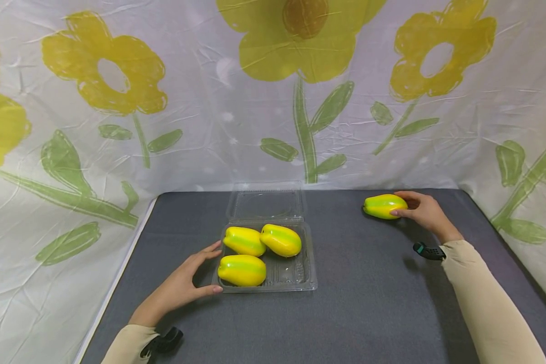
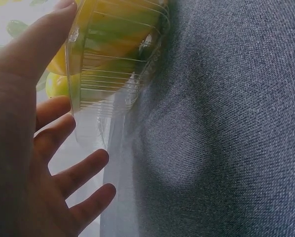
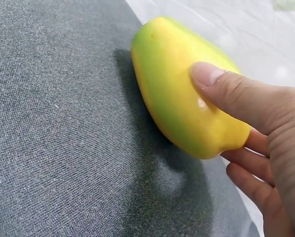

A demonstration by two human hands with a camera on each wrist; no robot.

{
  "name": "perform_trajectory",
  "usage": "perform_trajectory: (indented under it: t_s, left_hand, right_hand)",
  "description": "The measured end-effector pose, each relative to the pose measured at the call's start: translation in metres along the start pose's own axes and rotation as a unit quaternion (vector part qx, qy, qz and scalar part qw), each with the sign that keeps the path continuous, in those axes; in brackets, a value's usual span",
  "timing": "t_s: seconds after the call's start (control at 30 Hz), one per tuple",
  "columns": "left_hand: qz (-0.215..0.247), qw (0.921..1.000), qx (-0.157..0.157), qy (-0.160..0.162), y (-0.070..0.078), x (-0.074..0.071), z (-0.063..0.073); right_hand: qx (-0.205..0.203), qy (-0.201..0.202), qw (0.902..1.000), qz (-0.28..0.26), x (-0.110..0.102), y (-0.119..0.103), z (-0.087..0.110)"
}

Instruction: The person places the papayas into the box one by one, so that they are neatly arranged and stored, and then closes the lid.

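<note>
With thumb and fingers, my right hand grips a yellow-green papaya at the back right of the table. In the right wrist view the thumb presses on the papaya's side, and the other fingers pass partly out of sight behind it. My left hand rests at the left edge of a clear plastic clamshell box, its fingers spread and the thumb at the front corner. Three similar papayas lie inside, two at the back and one at the front left. Seen from the left wrist, the thumb and two fingertips meet the box rim.
The box's hinged lid lies back, raised toward the rear of the table. A dark grey cloth covers the table. Behind and beside it hangs a white curtain with yellow flowers.
</note>
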State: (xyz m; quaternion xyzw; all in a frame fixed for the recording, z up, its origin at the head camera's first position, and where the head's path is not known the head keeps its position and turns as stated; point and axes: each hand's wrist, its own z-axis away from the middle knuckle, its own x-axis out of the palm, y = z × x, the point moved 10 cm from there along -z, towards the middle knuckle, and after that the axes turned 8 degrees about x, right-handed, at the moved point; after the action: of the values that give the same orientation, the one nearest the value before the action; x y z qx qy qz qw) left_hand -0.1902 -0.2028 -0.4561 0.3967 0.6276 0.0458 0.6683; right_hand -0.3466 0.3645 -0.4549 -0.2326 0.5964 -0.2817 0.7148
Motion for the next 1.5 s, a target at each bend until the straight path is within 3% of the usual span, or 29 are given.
perform_trajectory:
  t_s: [0.63, 1.13, 1.5]
  left_hand:
    - [0.007, 1.0000, -0.002, -0.001, -0.001, 0.001, 0.000]
    - [0.006, 1.0000, -0.006, -0.003, -0.002, 0.002, 0.000]
    - [0.007, 1.0000, -0.004, -0.004, -0.001, 0.001, 0.000]
  right_hand:
    - [-0.021, 0.006, 0.9998, 0.001, 0.000, -0.007, 0.008]
    - [-0.061, 0.005, 0.9980, 0.016, 0.011, -0.028, 0.016]
    - [-0.095, 0.004, 0.9952, 0.025, 0.023, -0.055, 0.026]
